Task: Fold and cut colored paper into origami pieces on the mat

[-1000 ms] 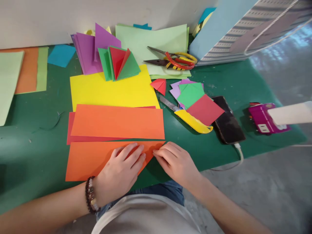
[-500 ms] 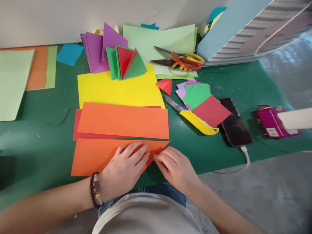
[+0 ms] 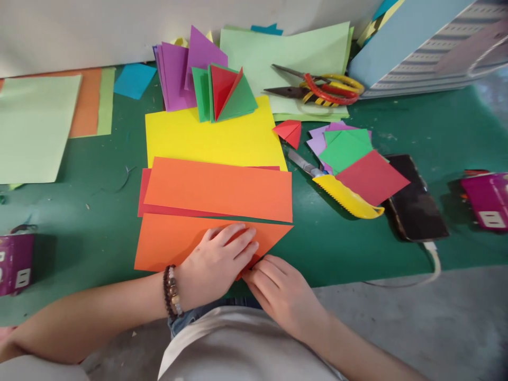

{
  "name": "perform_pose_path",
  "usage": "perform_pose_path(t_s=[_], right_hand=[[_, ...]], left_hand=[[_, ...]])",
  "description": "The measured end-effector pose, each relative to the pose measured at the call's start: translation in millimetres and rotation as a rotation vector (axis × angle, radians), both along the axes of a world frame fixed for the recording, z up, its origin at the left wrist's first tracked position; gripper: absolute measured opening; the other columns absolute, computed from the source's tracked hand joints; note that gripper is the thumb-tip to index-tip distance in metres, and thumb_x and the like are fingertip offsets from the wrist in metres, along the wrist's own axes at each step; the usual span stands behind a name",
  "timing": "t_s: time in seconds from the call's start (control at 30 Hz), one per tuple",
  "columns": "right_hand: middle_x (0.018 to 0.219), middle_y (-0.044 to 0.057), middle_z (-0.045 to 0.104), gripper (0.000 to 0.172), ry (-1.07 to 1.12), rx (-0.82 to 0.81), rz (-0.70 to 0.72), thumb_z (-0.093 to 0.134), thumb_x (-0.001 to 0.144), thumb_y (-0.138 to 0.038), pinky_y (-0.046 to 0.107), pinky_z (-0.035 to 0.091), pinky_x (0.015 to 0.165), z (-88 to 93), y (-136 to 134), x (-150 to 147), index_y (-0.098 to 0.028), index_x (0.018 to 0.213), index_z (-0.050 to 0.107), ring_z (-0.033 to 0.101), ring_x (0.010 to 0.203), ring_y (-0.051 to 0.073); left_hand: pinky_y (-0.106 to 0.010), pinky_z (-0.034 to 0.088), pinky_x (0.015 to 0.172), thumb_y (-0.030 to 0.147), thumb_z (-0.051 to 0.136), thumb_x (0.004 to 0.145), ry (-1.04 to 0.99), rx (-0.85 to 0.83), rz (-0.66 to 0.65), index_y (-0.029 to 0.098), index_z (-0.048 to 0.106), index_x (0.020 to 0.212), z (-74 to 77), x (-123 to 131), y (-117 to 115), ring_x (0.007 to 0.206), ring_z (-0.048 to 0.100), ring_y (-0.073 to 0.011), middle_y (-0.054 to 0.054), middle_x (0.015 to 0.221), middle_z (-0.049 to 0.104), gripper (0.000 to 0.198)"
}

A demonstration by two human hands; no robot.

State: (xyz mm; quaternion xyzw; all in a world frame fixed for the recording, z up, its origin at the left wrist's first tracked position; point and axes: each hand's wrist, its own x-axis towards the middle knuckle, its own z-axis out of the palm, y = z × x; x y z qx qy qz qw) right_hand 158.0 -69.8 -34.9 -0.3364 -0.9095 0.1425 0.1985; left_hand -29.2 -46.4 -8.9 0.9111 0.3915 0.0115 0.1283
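A sheet of orange paper (image 3: 170,238) lies in front of me, its right side folded into a slanting edge that ends in a point at the upper right. My left hand (image 3: 222,259) rests flat on it, fingers stretched out, a beaded bracelet at the wrist. At the near end of the slanted edge, my right hand (image 3: 278,291) has its fingers pressed together on the paper; its fingertips are partly hidden. Just beyond lies a second orange strip (image 3: 218,188) over a red sheet (image 3: 143,196).
Farther back are yellow paper (image 3: 170,140), folded green pieces (image 3: 238,100), purple pieces (image 3: 174,79) and scissors (image 3: 333,87). On the right are a yellow-handled cutter (image 3: 349,198), paper squares (image 3: 373,177) and a phone (image 3: 420,206). Pale green sheets (image 3: 35,132) lie left.
My right hand has slid along the slanted edge toward me, to its near end. The left hand stays on the paper. The view has turned left, bringing in a purple box at the left.
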Motion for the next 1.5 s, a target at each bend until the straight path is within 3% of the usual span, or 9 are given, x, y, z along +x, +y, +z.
perform_pose_path(t_s=[0.2,0.27,0.37,0.5,0.83,1.0,1.2,1.5], right_hand=[[0.066,0.002,0.056,0.019,0.067,-0.04,0.049,0.051,0.089,-0.009,0.031,0.044,0.062,3.1,-1.4,-4.5,-0.018,0.076,0.062,0.051,0.065,0.017],[0.069,0.002,0.059,0.017,0.131,-0.083,-0.054,0.05,0.091,-0.012,0.029,0.045,0.064,5.3,12.4,6.1,-0.019,0.079,0.061,0.054,0.067,0.016],[0.071,0.003,0.06,0.01,0.095,0.031,-0.249,0.055,0.089,-0.012,0.028,0.045,0.065,6.0,34.5,24.5,-0.018,0.081,0.059,0.055,0.069,0.016],[0.069,0.003,0.058,0.012,0.03,0.078,-0.175,0.055,0.088,-0.009,0.029,0.044,0.064,5.0,38.5,28.0,-0.017,0.08,0.058,0.053,0.067,0.016],[0.068,0.004,0.057,0.018,0.051,0.034,-0.006,0.052,0.088,-0.005,0.032,0.045,0.064,-2.6,-1.2,-1.9,-0.015,0.074,0.06,0.052,0.069,0.017],[0.067,0.002,0.057,0.014,0.081,0.01,0.071,0.053,0.089,-0.01,0.032,0.043,0.061,-3.0,-11.8,-7.5,-0.015,0.082,0.063,0.051,0.066,0.017],[0.067,0.001,0.059,0.011,0.136,0.058,-0.107,0.057,0.087,-0.007,0.029,0.043,0.063,1.2,7.2,9.0,-0.017,0.082,0.06,0.051,0.065,0.014],[0.063,0.001,0.053,0.022,-0.027,0.117,-0.056,0.053,0.089,-0.009,0.029,0.041,0.06,5.4,24.5,14.4,-0.018,0.068,0.056,0.048,0.063,0.014]], left_hand=[[-0.039,0.036,0.101,0.022,0.042,0.097,0.005,0.018,-0.018,0.018,0.052,0.13,-0.7,-1.1,0.5,0.134,0.033,-0.0238,-0.003,0.145,0.045,0.035],[-0.038,0.037,0.1,0.023,0.043,0.097,0.015,0.031,-0.012,0.019,0.053,0.129,-1.3,-0.8,0.7,0.134,0.034,-0.0234,-0.004,0.145,0.045,0.034],[-0.037,0.038,0.1,0.024,0.043,0.097,0.017,0.049,-0.015,0.02,0.052,0.13,-1.7,-0.4,0.8,0.132,0.037,-0.0227,-0.003,0.144,0.045,0.034],[-0.038,0.037,0.1,0.023,0.042,0.097,0.008,0.047,-0.013,0.02,0.052,0.13,-2.2,-0.6,0.3,0.132,0.037,-0.0232,-0.003,0.144,0.046,0.034],[-0.038,0.036,0.101,0.021,0.045,0.095,-0.037,0.012,-0.013,0.018,0.052,0.131,-3.3,-2.2,0.8,0.134,0.035,-0.0235,-0.003,0.144,0.047,0.037],[-0.039,0.036,0.101,0.023,0.044,0.095,-0.031,0.013,-0.025,0.018,0.052,0.131,-1.4,-2.8,0.7,0.133,0.035,-0.0244,-0.004,0.145,0.046,0.037],[-0.038,0.039,0.097,0.036,0.049,0.096,-0.043,0.051,-0.015,0.02,0.054,0.128,-0.6,-2.7,2.7,0.13,0.04,-0.0239,-0.005,0.142,0.048,0.037],[-0.036,0.038,0.098,0.044,0.057,0.091,0.003,0.085,-0.031,0.021,0.056,0.126,-2.0,-2.7,4.1,0.13,0.041,-0.0237,-0.004,0.141,0.049,0.042]])
